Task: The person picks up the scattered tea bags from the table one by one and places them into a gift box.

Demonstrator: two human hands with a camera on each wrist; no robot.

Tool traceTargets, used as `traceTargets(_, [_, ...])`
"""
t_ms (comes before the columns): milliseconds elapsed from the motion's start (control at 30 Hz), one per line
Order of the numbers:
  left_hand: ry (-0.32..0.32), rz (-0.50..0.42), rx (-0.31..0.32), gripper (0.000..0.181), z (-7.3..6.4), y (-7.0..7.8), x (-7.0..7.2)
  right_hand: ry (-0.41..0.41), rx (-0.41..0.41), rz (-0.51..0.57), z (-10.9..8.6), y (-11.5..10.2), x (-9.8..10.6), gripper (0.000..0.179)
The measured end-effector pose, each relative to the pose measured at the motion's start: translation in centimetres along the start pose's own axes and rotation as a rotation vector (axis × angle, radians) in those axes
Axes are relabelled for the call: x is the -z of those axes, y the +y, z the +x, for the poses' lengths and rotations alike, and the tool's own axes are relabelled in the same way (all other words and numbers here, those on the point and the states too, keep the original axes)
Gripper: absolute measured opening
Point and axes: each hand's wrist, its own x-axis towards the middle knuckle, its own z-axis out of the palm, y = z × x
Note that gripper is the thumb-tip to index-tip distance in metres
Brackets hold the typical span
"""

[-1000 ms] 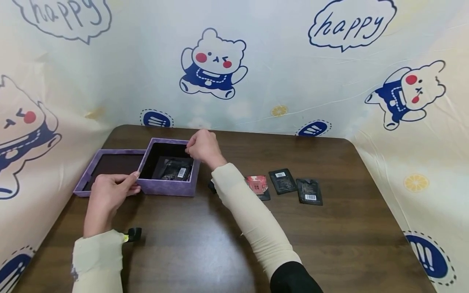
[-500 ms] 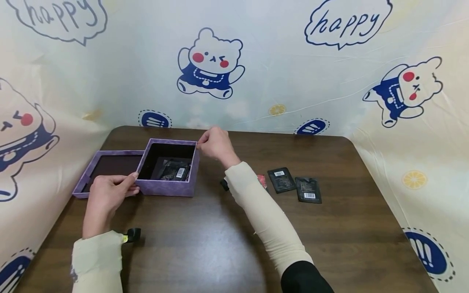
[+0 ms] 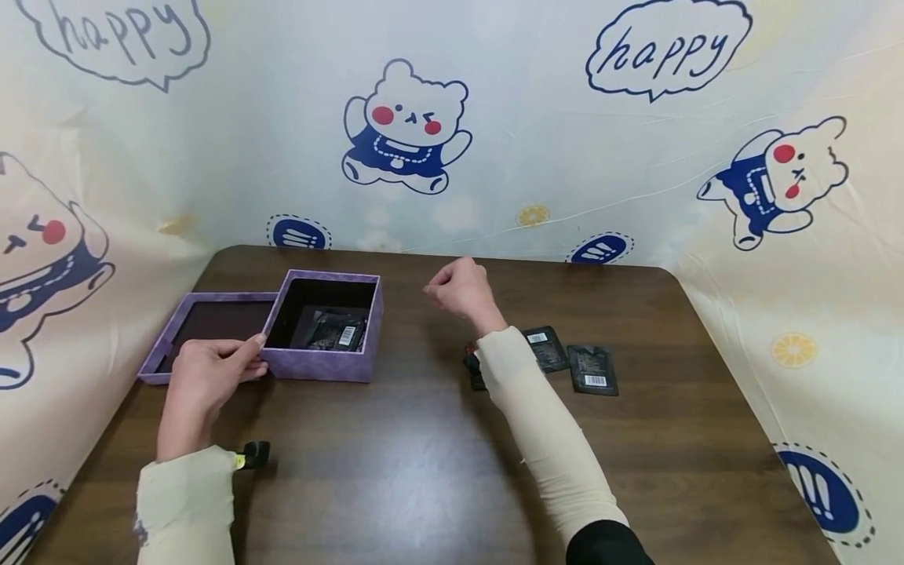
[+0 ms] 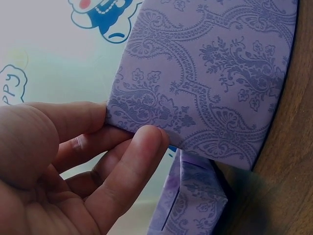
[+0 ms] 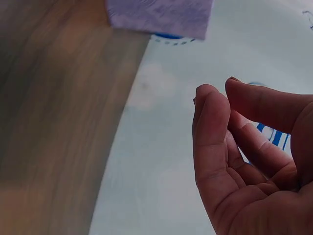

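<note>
My left hand point(image 3: 215, 369) pinches the front left corner of a purple patterned box point(image 3: 321, 365) between thumb and fingers, as the left wrist view shows at the box wall point(image 4: 205, 73). The box is uncovered, with a black inside. Several black sachets point(image 3: 328, 329) with a barcode label lie in it. Right of the box, my right hand point(image 3: 462, 290) is over the far part of the table, its fingers loosely curled. In the right wrist view, that hand point(image 5: 244, 156) holds nothing, thumb and index fingertips slightly apart, with the box point(image 5: 161, 17) beyond.
The purple lid point(image 3: 219, 329), dark inside up, lies against the box's left side. Two black sachets, a farther one point(image 3: 547, 353) and a nearer one point(image 3: 593, 370), lie on the brown table point(image 3: 395, 471) to the right. A printed cloth point(image 3: 523, 141) surrounds the table.
My right hand has moved right, from the box's far right corner to well beside it, and its sleeve now covers the red-printed sachet. My left hand keeps hold of the box corner.
</note>
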Motion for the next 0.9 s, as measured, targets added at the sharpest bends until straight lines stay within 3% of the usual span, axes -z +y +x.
traceTargets(133, [-0.002,0.011,0.005,0.062,0.0,0.1,0.0,0.021,-0.031,0.003,-0.4,2.0,0.9,0.023])
traceTargets(600, [-0.024,-0.019,0.005,0.065,-0.1,-0.1,-0.2,0.058,-0.197,0.017,-2.2,9.4,4.0,0.012])
traceTargets(733, [-0.027,-0.017,0.000,0.066,0.0,0.0,-0.1,0.055,-0.247,0.052,-2.7,10.8,4.6,0.009])
traceTargets(900, [-0.030,-0.004,0.011,0.065,0.1,0.1,0.0,0.031,-0.243,0.033,-3.0,11.8,4.7,0.006])
